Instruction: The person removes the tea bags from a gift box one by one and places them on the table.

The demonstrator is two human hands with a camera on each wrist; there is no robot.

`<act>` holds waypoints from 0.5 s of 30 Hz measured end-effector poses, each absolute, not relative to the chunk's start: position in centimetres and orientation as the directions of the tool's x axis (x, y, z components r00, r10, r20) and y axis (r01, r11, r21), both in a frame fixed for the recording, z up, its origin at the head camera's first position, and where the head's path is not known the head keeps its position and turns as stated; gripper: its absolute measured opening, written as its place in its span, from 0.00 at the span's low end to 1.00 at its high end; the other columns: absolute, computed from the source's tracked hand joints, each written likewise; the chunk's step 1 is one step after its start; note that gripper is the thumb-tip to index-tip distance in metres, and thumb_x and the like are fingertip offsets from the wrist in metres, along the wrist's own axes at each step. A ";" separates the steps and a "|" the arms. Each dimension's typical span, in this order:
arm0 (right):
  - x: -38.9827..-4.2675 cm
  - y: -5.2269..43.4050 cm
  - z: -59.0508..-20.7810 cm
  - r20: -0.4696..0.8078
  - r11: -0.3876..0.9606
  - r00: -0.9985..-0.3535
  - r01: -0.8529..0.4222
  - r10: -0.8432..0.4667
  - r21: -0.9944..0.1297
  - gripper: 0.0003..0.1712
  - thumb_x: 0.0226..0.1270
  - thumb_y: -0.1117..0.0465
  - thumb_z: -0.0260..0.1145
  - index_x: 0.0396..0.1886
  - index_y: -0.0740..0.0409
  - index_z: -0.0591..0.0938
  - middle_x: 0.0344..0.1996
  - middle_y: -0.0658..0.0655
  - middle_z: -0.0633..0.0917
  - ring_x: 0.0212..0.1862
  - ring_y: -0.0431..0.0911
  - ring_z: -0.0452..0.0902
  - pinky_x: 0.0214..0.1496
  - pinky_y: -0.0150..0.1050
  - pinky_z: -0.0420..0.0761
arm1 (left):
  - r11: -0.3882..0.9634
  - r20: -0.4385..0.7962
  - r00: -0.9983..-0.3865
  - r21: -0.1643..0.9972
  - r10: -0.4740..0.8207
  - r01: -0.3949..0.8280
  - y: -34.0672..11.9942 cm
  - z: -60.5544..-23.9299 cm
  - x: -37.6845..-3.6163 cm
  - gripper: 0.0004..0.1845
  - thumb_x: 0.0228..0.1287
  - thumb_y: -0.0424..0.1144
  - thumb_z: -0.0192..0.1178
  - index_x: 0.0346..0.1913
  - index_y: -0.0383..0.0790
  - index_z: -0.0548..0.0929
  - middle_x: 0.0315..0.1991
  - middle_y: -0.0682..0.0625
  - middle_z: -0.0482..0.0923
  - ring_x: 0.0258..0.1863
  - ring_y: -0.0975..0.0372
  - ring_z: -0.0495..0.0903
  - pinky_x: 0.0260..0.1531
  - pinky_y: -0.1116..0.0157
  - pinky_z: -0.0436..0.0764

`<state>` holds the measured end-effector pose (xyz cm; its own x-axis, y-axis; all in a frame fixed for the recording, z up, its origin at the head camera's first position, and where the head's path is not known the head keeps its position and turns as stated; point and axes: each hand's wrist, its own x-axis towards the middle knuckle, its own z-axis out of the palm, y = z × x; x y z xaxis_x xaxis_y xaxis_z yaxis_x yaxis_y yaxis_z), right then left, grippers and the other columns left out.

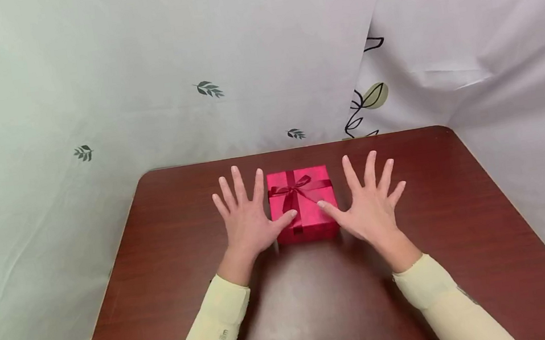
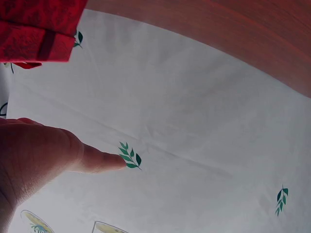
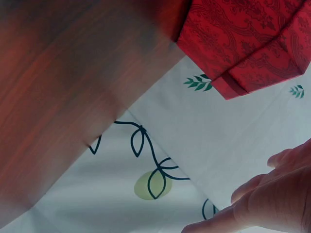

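Observation:
A red patterned gift box [image 1: 317, 216] with a dark red ribbon tied in a bow [image 1: 294, 189] sits toward the far side of the table. To its left, my left hand [image 1: 248, 222] is spread wide, its thumb overlapping the box's front in the head view. My right hand [image 1: 372, 208] mirrors it on the right, fingers splayed and thumb tip over the box's near right part. Neither hand grips anything. The left wrist view has the box [image 2: 41, 31] at the upper left, apart from the hand; the right wrist view has it at the upper right.
The brown wooden table [image 1: 162, 276] has rounded far corners. White curtains [image 1: 135, 67] with leaf prints hang close behind it and along both sides. Pale yellow sleeves [image 1: 215, 327] cover both forearms.

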<state>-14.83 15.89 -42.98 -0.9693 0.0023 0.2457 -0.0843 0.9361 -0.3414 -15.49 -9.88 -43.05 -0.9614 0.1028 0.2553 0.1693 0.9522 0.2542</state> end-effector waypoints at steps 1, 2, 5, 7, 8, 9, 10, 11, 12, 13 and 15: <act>-14.8 15.9 -43.0 0.244 0.935 -0.970 -0.087 0.000 -0.344 0.63 0.51 0.15 0.52 0.81 0.31 0.38 0.77 0.54 0.24 0.73 0.62 0.11 0.61 0.78 0.27 | 0.952 0.251 -0.962 0.254 0.102 0.168 -9.9 -43.1 -15.4 0.63 0.48 0.76 0.62 0.82 0.55 0.44 0.78 0.46 0.16 0.74 0.45 0.18 0.66 0.37 0.27; -14.8 16.0 -43.1 0.244 0.934 -0.970 -0.089 -0.002 -0.346 0.64 0.51 0.16 0.52 0.81 0.32 0.39 0.77 0.54 0.24 0.73 0.62 0.11 0.61 0.78 0.27 | 0.952 0.250 -0.963 0.256 0.102 0.167 -9.9 -43.2 -15.4 0.63 0.48 0.76 0.62 0.82 0.55 0.44 0.78 0.46 0.16 0.74 0.45 0.18 0.66 0.37 0.27; -14.6 16.1 -43.2 0.245 0.931 -0.969 -0.102 -0.014 -0.351 0.64 0.51 0.16 0.53 0.82 0.33 0.40 0.78 0.54 0.25 0.73 0.63 0.12 0.61 0.78 0.28 | 0.952 0.245 -0.964 0.258 0.101 0.165 -10.0 -43.4 -15.3 0.63 0.48 0.77 0.61 0.82 0.55 0.43 0.78 0.46 0.16 0.74 0.45 0.18 0.66 0.38 0.25; -14.6 16.1 -43.2 0.247 0.926 -0.969 -0.115 -0.025 -0.359 0.65 0.50 0.15 0.54 0.82 0.33 0.40 0.78 0.54 0.26 0.73 0.63 0.12 0.61 0.78 0.28 | 0.952 0.248 -0.963 0.256 0.104 0.169 -10.0 -43.4 -15.3 0.63 0.47 0.78 0.60 0.81 0.56 0.43 0.78 0.47 0.16 0.74 0.46 0.17 0.66 0.38 0.26; -14.6 16.1 -43.3 0.249 0.924 -0.968 -0.123 -0.031 -0.362 0.65 0.50 0.15 0.54 0.82 0.33 0.41 0.78 0.54 0.27 0.74 0.63 0.13 0.61 0.78 0.28 | 0.951 0.250 -0.962 0.255 0.108 0.173 -9.9 -43.4 -15.4 0.63 0.47 0.78 0.60 0.81 0.56 0.43 0.78 0.47 0.16 0.74 0.46 0.17 0.66 0.38 0.26; -14.6 16.1 -43.3 0.249 0.922 -0.968 -0.130 -0.038 -0.365 0.65 0.49 0.15 0.54 0.81 0.33 0.40 0.78 0.54 0.27 0.74 0.63 0.13 0.61 0.78 0.28 | 0.951 0.249 -0.962 0.254 0.112 0.177 -9.9 -43.4 -15.4 0.64 0.47 0.79 0.60 0.81 0.57 0.43 0.78 0.47 0.16 0.74 0.46 0.17 0.66 0.38 0.27; -14.7 16.0 -43.4 0.249 0.920 -0.967 -0.139 -0.046 -0.367 0.65 0.49 0.15 0.54 0.81 0.33 0.40 0.79 0.55 0.28 0.74 0.63 0.14 0.61 0.78 0.28 | 0.949 0.250 -0.961 0.254 0.119 0.184 -9.8 -43.3 -15.5 0.64 0.47 0.79 0.60 0.81 0.57 0.43 0.78 0.47 0.16 0.74 0.46 0.17 0.66 0.38 0.27; -14.7 16.0 -43.5 0.249 0.917 -0.967 -0.146 -0.054 -0.370 0.65 0.49 0.15 0.54 0.82 0.33 0.41 0.79 0.55 0.28 0.74 0.63 0.14 0.61 0.78 0.28 | 0.948 0.248 -0.961 0.256 0.126 0.190 -9.7 -43.3 -15.5 0.64 0.47 0.79 0.59 0.81 0.57 0.43 0.78 0.47 0.16 0.74 0.46 0.17 0.66 0.38 0.27; -14.7 16.0 -43.5 0.244 0.916 -0.968 -0.152 -0.062 -0.372 0.65 0.49 0.15 0.55 0.82 0.34 0.41 0.79 0.56 0.29 0.74 0.64 0.15 0.61 0.78 0.28 | 0.946 0.239 -0.962 0.259 0.133 0.195 -9.6 -43.3 -15.6 0.64 0.47 0.79 0.59 0.81 0.57 0.43 0.78 0.47 0.16 0.74 0.46 0.16 0.66 0.37 0.28; -14.8 15.9 -43.7 0.238 0.916 -0.969 -0.158 -0.071 -0.370 0.66 0.49 0.15 0.54 0.82 0.34 0.42 0.79 0.57 0.30 0.74 0.64 0.15 0.61 0.78 0.28 | 0.945 0.229 -0.964 0.260 0.138 0.197 -9.5 -43.3 -15.6 0.64 0.46 0.79 0.60 0.81 0.57 0.43 0.78 0.47 0.16 0.74 0.46 0.16 0.66 0.37 0.27; -14.9 15.9 -43.9 0.226 0.916 -0.970 -0.168 -0.087 -0.365 0.66 0.48 0.15 0.54 0.82 0.35 0.42 0.79 0.58 0.32 0.74 0.64 0.16 0.61 0.79 0.28 | 0.945 0.215 -0.966 0.260 0.146 0.200 -9.3 -43.5 -15.7 0.64 0.46 0.79 0.60 0.81 0.56 0.43 0.79 0.46 0.17 0.74 0.46 0.16 0.66 0.37 0.27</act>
